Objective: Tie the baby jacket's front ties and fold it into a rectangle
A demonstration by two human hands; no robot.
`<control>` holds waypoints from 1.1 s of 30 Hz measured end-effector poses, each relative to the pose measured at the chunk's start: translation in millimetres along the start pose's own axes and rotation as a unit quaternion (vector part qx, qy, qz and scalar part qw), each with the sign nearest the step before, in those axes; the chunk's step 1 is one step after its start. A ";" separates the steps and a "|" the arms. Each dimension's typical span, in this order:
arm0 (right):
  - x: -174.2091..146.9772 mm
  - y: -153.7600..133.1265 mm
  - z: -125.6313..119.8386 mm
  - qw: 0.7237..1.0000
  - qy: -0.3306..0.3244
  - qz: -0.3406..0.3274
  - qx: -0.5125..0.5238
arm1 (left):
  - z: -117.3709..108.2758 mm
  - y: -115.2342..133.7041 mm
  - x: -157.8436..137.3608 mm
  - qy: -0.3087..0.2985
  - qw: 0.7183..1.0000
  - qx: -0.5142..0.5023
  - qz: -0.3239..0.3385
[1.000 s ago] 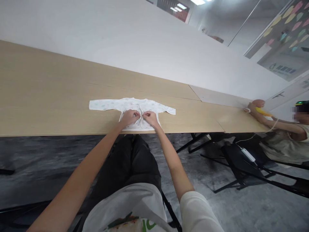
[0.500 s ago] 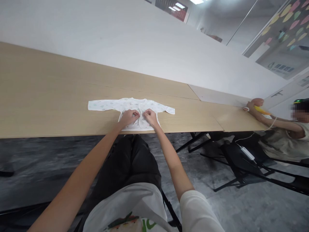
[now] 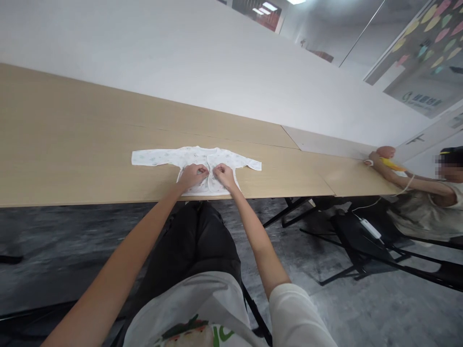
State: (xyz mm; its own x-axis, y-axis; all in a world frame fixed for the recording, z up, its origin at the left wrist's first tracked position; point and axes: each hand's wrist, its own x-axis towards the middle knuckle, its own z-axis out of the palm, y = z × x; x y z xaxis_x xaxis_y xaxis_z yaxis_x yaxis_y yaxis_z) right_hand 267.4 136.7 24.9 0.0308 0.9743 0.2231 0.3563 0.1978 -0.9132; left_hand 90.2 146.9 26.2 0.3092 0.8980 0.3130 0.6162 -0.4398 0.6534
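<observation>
Shirt: a small white long-sleeved shirt with a fine scattered print lies spread on the wood-toned surface, its lower hem close to the front edge.
Sleeves: both reach outward; the one on the left lies long and nearly straight, the one on the right looks shorter and slants down toward its cuff.
Front opening: it runs down the middle of the shirt, between the two hands.
Left hand: the left hand is over the shirt's front, just left of the opening, thumb and fingertips drawn together; whether cloth is pinched between them I cannot tell.
Right hand: the right hand is just right of the opening, fingers curled in toward the thumb; a grip on the cloth cannot be made out either.
Gap: the hands are near each other but apart.
Co-worker: far right, a seated person reaches over the surface to a doll-like figure with a yellow part.
Chair: a black folding chair carries a white power strip with a pale cable.
Wall: a plain white wall stands behind the surface.
</observation>
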 end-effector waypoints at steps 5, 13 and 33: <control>0.3 -1.9 -0.5 1.000 -0.007 0.003 -0.011 | 0.9 -1.2 0.8 0.004 1.000 0.003 -0.005; -0.7 -4.6 -1.2 1.000 -0.008 0.011 -0.021 | 0.6 -1.5 0.8 -0.004 1.000 0.021 -0.008; 27.9 -22.3 -11.0 0.982 -0.122 0.015 -0.146 | -11.5 -1.8 16.9 -0.061 0.997 0.008 -0.054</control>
State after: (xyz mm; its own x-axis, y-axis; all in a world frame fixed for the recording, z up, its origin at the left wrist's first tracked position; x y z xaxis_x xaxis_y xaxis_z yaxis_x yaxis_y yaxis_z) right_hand 270.6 158.2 55.3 -0.1667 0.9830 0.0775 0.6123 0.1648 -0.7732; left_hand 86.0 163.0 38.3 0.3256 0.9326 0.1556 0.6620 -0.3424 0.6667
